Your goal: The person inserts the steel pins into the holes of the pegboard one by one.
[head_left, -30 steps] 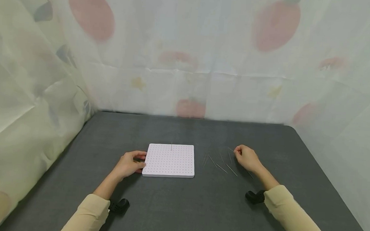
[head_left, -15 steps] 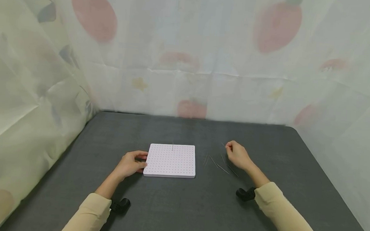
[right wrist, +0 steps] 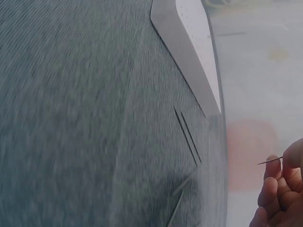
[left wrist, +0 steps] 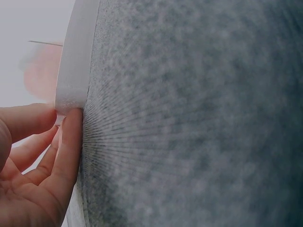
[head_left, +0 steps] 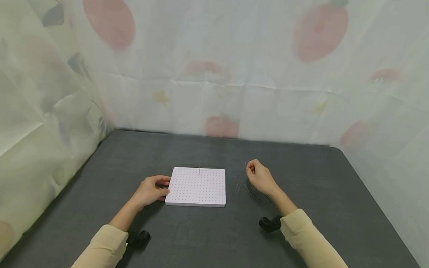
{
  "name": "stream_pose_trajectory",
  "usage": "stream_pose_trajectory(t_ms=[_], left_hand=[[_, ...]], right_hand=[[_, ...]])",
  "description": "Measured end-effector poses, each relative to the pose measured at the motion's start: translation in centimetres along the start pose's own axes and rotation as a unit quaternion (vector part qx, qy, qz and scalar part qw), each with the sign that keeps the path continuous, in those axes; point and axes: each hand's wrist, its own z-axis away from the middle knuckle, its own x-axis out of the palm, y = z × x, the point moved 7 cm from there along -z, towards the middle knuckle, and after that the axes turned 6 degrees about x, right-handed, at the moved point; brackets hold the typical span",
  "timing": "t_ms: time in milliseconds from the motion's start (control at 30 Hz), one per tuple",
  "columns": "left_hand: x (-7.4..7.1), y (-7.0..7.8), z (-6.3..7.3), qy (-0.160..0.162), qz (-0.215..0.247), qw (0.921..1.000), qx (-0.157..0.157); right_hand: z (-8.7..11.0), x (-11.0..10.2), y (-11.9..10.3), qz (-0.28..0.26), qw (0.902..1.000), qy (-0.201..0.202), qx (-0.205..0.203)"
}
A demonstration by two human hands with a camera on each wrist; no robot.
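A white pegboard (head_left: pixel 197 191) with rows of small holes lies on the dark table. One thin metal pin (head_left: pixel 199 170) stands upright in it near the far edge. My left hand (head_left: pixel 149 192) holds the board's left edge, with thumb and fingertips against its side in the left wrist view. Right of the board, my right hand (head_left: pixel 261 177) pinches another thin metal pin (right wrist: pixel 270 161) between thumb and forefinger, above the table. Its pointed end sticks out past the fingertips. Several loose pins (right wrist: pixel 188 137) lie on the table near this hand, some partly hidden by it.
The table (head_left: pixel 208 243) has a dark grey cloth-like surface. A pale printed curtain (head_left: pixel 281 109) hangs along its far side, and more curtain hangs on the left and right. Each wrist carries a black camera mount, as at the right wrist mount (head_left: pixel 269 224).
My right hand has moved left toward the board with the pin, which now points more upright. The left hand and the board have hardly moved.
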Motion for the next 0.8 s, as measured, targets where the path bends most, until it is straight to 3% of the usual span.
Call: stream_pose_trajectory(t_ms=[200,800], left_hand=[[0.0,0.0,0.0,0.001,0.001,1.0,-0.004],[0.2,0.3,0.0,0.007,-0.007,0.9999,0.007]], right_hand=[[-0.3,0.7,-1.0,-0.01,0.9998,0.016,-0.006],[-1.1,3.9,-4.2,-0.034,0.999,0.004,-0.027]])
